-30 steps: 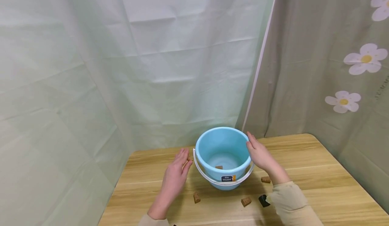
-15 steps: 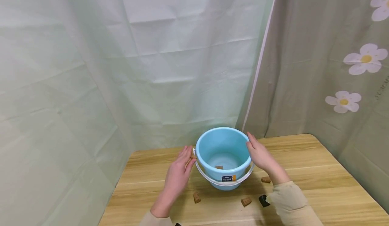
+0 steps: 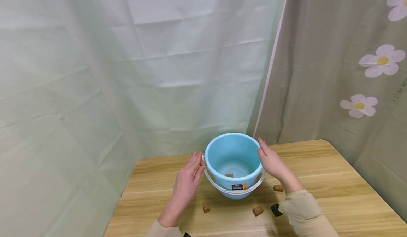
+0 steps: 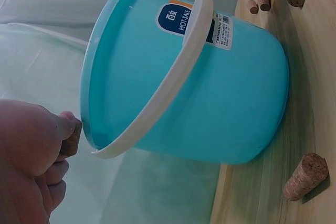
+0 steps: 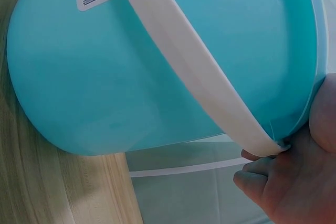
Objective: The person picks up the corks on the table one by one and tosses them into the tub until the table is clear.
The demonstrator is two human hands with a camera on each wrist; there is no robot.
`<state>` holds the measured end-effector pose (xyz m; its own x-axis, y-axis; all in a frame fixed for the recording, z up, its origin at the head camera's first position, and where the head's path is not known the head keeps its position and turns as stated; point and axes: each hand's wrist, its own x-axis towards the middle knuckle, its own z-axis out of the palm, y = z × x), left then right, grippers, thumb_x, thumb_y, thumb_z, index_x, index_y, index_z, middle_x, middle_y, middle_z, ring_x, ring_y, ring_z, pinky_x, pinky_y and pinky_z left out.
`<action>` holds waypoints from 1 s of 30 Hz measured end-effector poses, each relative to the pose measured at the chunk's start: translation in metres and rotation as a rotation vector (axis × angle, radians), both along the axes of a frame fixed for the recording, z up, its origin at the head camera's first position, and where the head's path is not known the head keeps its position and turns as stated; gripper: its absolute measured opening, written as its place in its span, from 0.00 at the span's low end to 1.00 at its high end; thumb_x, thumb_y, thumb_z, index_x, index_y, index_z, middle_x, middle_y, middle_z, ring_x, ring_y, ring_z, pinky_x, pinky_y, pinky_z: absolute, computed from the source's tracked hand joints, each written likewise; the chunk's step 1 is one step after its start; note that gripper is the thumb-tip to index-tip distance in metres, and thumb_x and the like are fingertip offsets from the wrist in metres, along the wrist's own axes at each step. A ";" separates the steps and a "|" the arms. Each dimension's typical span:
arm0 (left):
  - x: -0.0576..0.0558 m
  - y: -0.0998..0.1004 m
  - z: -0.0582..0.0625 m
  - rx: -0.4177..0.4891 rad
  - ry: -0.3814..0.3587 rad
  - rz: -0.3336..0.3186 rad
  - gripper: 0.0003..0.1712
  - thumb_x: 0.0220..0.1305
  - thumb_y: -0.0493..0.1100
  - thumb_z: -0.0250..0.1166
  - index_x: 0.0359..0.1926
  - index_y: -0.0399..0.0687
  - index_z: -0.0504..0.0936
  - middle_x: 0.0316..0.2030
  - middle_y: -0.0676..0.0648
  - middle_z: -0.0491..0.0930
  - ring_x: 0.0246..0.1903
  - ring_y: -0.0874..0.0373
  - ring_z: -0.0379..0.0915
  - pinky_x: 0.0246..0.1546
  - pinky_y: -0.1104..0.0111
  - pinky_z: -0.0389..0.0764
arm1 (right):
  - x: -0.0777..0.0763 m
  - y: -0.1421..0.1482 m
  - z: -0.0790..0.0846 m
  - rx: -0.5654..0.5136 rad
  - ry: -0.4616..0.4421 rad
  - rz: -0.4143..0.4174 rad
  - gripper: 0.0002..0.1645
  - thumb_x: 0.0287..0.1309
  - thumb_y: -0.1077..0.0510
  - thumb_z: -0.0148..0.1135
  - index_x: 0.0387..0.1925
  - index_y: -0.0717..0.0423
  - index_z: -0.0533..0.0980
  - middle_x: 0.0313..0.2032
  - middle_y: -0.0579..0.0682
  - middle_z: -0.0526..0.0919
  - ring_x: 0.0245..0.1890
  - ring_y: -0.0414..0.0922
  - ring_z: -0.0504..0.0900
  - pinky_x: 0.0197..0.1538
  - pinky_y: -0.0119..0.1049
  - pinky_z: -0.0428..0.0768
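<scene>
A light blue bucket stands upright on the wooden table, its white handle hanging down at the front. Inside on the bottom lies one cork. My left hand pinches another cork beside the left rim, close to where the handle joins. At the opposite side, my right hand grips the bucket's rim; in the right wrist view its fingers curl below the handle joint and the thumb lies by the rim.
On the table in front of the bucket lie loose corks, one at left, one at middle and one at right. A black object sits by the right sleeve. Pale curtains hang behind the table.
My left hand has moved right and slightly forward, bringing its cork up to the bucket's left rim. My right hand and the bucket have stayed put.
</scene>
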<state>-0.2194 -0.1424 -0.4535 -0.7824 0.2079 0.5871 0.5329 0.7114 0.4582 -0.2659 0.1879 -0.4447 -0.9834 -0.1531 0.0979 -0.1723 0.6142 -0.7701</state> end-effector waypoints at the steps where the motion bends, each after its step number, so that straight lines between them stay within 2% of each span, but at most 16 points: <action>1: 0.000 0.000 0.001 0.001 0.002 0.002 0.28 0.74 0.39 0.69 0.70 0.33 0.78 0.69 0.39 0.76 0.73 0.44 0.70 0.71 0.51 0.70 | 0.000 0.000 0.000 0.004 0.002 0.002 0.38 0.87 0.50 0.34 0.84 0.68 0.45 0.83 0.69 0.46 0.82 0.68 0.45 0.80 0.65 0.48; 14: -0.004 0.007 0.006 0.034 0.083 -0.029 0.29 0.72 0.38 0.71 0.69 0.30 0.78 0.67 0.36 0.78 0.71 0.41 0.72 0.71 0.50 0.70 | 0.001 0.000 0.002 0.007 -0.001 0.004 0.37 0.88 0.50 0.32 0.84 0.67 0.44 0.83 0.68 0.45 0.82 0.68 0.44 0.81 0.64 0.46; 23: -0.007 0.012 0.004 0.039 0.080 -0.045 0.29 0.73 0.39 0.70 0.69 0.29 0.78 0.67 0.35 0.78 0.71 0.39 0.71 0.71 0.48 0.70 | 0.001 0.000 0.001 0.009 -0.006 0.001 0.38 0.88 0.50 0.32 0.85 0.66 0.43 0.83 0.68 0.45 0.83 0.68 0.43 0.81 0.64 0.46; 30: -0.006 0.018 0.005 0.034 0.069 -0.062 0.28 0.73 0.39 0.70 0.69 0.30 0.79 0.68 0.36 0.78 0.72 0.42 0.70 0.71 0.47 0.70 | 0.002 -0.001 0.002 0.023 0.005 0.000 0.38 0.88 0.50 0.32 0.84 0.67 0.44 0.83 0.68 0.45 0.83 0.68 0.41 0.81 0.64 0.45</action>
<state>-0.2256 -0.1239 -0.4480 -0.7258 0.2335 0.6471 0.6067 0.6605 0.4422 -0.2637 0.1870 -0.4427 -0.9828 -0.1556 0.0995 -0.1765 0.6317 -0.7548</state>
